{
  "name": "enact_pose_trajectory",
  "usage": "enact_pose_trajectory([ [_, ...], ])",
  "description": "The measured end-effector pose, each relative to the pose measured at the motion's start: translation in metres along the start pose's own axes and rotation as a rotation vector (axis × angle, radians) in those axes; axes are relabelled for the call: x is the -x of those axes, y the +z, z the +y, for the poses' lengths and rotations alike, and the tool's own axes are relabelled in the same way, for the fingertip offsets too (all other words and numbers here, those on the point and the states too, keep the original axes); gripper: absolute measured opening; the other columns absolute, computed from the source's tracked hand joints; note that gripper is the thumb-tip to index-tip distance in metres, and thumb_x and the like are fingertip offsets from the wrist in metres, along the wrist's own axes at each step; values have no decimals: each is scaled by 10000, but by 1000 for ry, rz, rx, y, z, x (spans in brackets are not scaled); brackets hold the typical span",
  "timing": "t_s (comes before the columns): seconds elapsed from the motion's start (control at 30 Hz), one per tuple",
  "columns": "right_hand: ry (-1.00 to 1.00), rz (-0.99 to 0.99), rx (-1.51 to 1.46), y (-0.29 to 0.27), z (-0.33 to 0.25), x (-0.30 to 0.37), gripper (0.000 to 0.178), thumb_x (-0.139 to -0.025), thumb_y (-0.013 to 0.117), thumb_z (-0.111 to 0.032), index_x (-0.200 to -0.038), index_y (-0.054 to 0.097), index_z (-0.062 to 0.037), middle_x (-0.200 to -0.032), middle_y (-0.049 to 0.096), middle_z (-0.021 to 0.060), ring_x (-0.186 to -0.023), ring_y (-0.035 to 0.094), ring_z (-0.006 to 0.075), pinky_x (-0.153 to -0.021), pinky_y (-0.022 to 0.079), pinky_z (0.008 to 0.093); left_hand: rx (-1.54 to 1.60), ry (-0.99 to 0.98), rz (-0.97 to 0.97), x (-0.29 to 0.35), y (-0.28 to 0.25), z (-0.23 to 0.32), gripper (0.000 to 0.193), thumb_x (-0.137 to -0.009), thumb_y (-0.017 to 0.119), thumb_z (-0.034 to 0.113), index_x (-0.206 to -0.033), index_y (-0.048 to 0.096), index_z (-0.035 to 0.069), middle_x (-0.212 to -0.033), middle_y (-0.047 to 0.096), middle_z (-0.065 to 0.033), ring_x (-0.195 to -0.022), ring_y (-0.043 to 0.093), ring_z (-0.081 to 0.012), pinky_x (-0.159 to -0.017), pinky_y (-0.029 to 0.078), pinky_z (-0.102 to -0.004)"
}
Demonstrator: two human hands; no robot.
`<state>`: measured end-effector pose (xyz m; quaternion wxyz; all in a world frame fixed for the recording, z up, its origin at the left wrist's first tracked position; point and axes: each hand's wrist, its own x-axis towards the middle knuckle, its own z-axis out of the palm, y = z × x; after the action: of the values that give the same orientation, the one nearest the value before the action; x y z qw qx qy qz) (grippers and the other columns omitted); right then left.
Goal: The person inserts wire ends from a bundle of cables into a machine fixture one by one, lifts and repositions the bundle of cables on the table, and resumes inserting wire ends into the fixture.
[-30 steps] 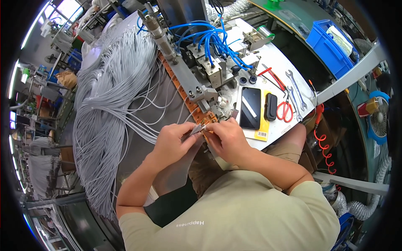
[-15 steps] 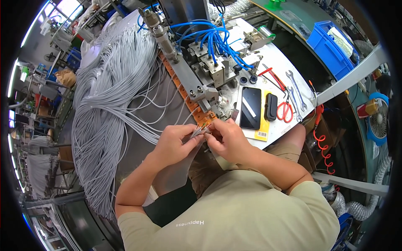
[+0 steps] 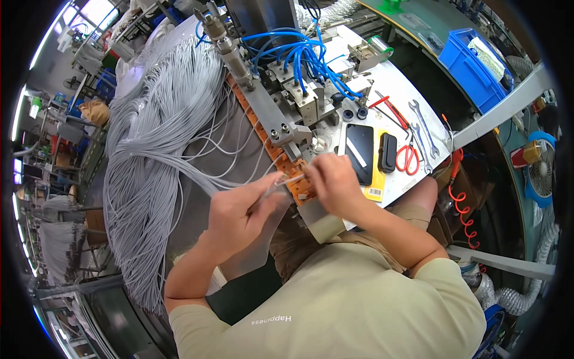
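Note:
A thick bundle of thin grey cables [image 3: 158, 119] spreads over the left of the bench. Some of its strands run to my left hand [image 3: 236, 209], whose fingers are closed around a grey cable. Between my hands stretches its pale end [image 3: 293, 179], blurred by motion. My right hand [image 3: 336, 184] pinches toward that end, its fingertips partly smeared. Right beneath them lies an orange slotted rail [image 3: 299, 186], running away along a metal fixture [image 3: 278, 122]. A clear plastic sheet [image 3: 254, 254] hangs below my left wrist.
Blue air tubes [image 3: 299, 48] top the machine. On the white bench to the right lie a phone [image 3: 359, 154], a black case [image 3: 387, 152], red-handled scissors [image 3: 408, 160] and wrenches [image 3: 423, 128]. Beyond are a blue bin [image 3: 472, 69] and a coiled red hose [image 3: 460, 215].
My hands have moved apart. The left shifted slightly left and nearer me; the right rose and moved right, baring more of the orange rail's near end.

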<state>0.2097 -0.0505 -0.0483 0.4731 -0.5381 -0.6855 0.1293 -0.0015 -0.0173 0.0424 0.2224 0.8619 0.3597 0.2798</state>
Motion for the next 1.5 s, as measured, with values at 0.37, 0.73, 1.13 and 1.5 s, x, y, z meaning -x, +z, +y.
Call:
enact_pose_trajectory([
  [0.37, 568, -67, -550, 11, 31, 4, 207, -982, 642, -189, -882, 561, -27, -690, 537, -41, -628, 436, 21, -531, 348, 236, 76, -13, -199, -4, 25, -31, 211, -835, 715, 82, -1038, 710, 26, -987, 716, -84, -746, 697, -228, -638, 538, -286],
  [0.73, 482, -82, -303, 8, 23, -5, 242, -970, 647, -223, -863, 562, -24, -621, 537, -7, -574, 463, 69, -510, 373, 278, -109, 194, -223, 2, 31, -29, 197, -801, 711, 120, -992, 710, 74, -1151, 707, -74, -747, 699, -278, -633, 568, -356],
  [1.13, 746, -138, -481, 11, 31, -2, 264, -1001, 595, -278, -934, 565, -24, -674, 537, 4, -601, 473, 64, -533, 390, 259, -54, 158, -238, 4, 32, -32, 234, -791, 719, 84, -1020, 716, 42, -1166, 709, -103, -831, 717, -281, -690, 584, -338],
  [1.5, 127, -28, -302, -22, -36, 28, 122, -925, 677, -87, -971, 591, -13, -624, 569, 35, -526, 498, 116, -543, 395, 265, 414, -281, -330, -4, 21, -22, 219, -921, 648, 64, -1129, 661, -5, -892, 722, -94, -691, 678, -127, -624, 531, -244],
])
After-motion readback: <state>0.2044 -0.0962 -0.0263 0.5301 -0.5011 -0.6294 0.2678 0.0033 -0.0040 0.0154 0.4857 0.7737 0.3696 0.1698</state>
